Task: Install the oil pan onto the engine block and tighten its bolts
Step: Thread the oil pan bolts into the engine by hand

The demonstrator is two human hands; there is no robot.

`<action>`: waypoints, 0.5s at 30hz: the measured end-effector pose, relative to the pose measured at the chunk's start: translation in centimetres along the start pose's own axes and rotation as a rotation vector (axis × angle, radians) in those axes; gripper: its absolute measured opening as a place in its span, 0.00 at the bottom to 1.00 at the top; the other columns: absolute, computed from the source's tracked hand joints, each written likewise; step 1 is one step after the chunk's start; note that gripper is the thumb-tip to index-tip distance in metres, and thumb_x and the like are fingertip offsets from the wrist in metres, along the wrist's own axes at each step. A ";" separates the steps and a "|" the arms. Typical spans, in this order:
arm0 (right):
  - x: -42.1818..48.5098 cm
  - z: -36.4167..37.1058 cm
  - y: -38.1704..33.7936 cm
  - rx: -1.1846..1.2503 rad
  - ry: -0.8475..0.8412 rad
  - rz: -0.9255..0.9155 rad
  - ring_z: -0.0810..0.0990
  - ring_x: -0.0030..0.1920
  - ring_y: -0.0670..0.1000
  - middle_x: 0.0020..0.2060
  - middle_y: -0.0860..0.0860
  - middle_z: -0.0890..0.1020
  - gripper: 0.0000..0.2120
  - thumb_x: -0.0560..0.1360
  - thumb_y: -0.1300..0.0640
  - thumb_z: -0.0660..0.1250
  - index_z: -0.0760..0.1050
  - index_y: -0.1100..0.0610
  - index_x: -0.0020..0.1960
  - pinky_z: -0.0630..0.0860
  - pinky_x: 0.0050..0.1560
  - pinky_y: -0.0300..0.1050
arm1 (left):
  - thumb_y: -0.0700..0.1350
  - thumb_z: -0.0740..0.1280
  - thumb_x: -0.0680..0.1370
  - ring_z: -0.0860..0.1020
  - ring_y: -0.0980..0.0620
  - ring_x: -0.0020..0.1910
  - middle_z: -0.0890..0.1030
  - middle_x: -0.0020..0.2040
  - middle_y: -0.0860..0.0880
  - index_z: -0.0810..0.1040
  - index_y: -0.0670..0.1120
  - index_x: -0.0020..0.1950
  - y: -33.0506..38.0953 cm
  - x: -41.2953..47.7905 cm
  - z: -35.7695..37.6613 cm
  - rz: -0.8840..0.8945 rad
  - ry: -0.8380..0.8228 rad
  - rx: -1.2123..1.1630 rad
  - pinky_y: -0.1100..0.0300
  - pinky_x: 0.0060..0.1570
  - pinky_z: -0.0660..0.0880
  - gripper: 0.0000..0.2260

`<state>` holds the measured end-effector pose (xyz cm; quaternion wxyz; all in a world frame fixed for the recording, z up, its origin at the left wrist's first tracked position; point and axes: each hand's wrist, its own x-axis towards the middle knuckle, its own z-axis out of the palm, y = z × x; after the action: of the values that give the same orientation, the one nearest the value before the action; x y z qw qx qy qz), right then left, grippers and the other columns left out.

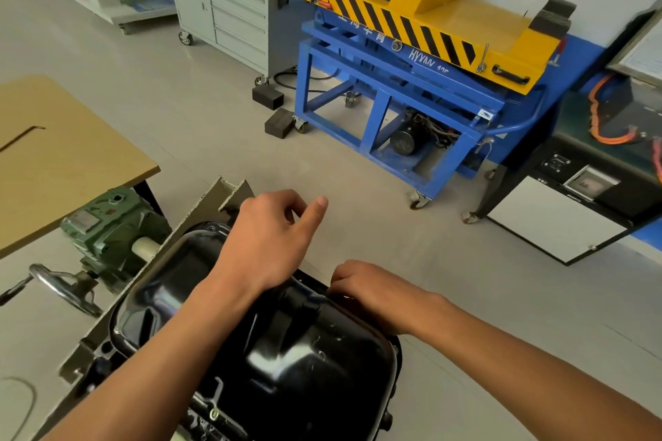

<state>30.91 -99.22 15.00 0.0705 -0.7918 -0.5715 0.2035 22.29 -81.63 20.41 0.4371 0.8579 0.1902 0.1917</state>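
1. A person leans over a glossy black oil pan (286,351) that lies bottom-up on the grey engine block (200,222), both bare forearms reaching in from the lower edge of the head view.
2. The left hand (272,236) hovers over the far end of the pan. Its grip is relaxed, with the fingers loosely curled and the thumb out, and nothing is seen in it.
3. The right hand (358,283) rests at the pan's right rim with its knuckles up and its fingers curled down over the flange. The fingertips are hidden, so whether this grip pinches anything cannot be told.
4. The pan sits inside the block's pale outline, its rim along the block's edge.
5. To the left, a green gearbox (114,225) with a steel handwheel (61,283) adjoins the block, below the corner of a tan desk (61,154).
6. Across the grey floor stand a blue wheeled cart (394,111) with a yellow, black-striped top and a grey drawer cabinet (229,7) on castors. Two black foam blocks (277,122) lie near the cart's wheel.
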 end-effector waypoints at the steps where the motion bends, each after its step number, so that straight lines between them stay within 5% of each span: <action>1: 0.1 0.1 -0.1 -0.028 0.001 -0.010 0.78 0.50 0.54 0.50 0.55 0.79 0.11 0.80 0.56 0.64 0.81 0.58 0.58 0.76 0.49 0.52 | 0.60 0.65 0.78 0.69 0.56 0.27 0.69 0.24 0.53 0.74 0.50 0.32 0.0 0.0 0.1 0.009 0.005 0.000 0.65 0.28 0.63 0.20; 15: 0.5 -0.4 -0.5 -0.174 0.015 -0.116 0.75 0.46 0.52 0.44 0.53 0.78 0.09 0.79 0.55 0.65 0.81 0.58 0.52 0.76 0.42 0.52 | 0.61 0.65 0.78 0.69 0.55 0.27 0.69 0.24 0.52 0.75 0.50 0.32 -0.4 0.0 0.3 0.013 0.026 0.019 0.64 0.29 0.64 0.20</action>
<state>30.75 -98.57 15.39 0.0174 -0.7620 -0.6313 0.1430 22.37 -81.62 19.94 0.4254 0.8607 0.1918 0.2038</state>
